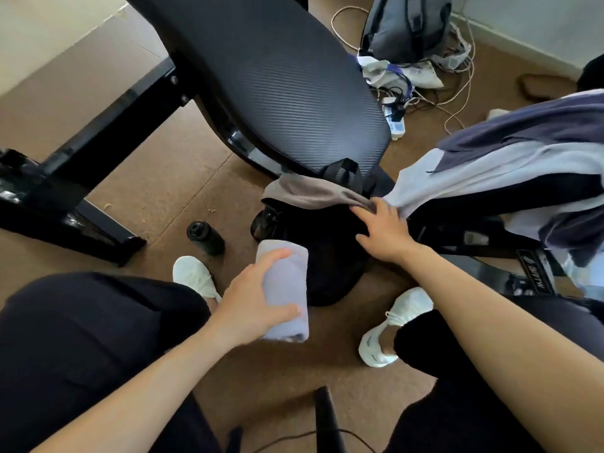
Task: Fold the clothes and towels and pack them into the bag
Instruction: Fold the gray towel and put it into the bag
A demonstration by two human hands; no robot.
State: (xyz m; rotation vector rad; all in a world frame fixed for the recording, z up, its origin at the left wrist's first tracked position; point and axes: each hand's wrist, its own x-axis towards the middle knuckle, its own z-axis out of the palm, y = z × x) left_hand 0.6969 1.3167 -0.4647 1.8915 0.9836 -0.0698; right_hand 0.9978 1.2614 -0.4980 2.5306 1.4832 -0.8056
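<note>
Risk number one imo is the folded towel [289,289] coming undone on the way in. Left hand [251,302] has it gripped, thumb on one side and fingers wrapped over the other, but it's soft lavender terry folded into a chunky oblong. If a loose end snags the rim of the black bag [327,266] just beyond the fingers, it'll flop open.

Second issue: a taupe garment [310,192] is draped limp across the bag's top, right at the right hand's fingertips, and it looks like it covers part of the mouth. Right hand [382,230] is spread wide with straight fingers, resting on the bag and touching that cloth, not gripping anything I can see. If the cloth isn't held aside, the towel lands on top instead of inside.

Bag is dark floppy fabric, so it could sag shut. Pile of clothes [506,165] right of that hand, purple and white, hangs close too
</note>
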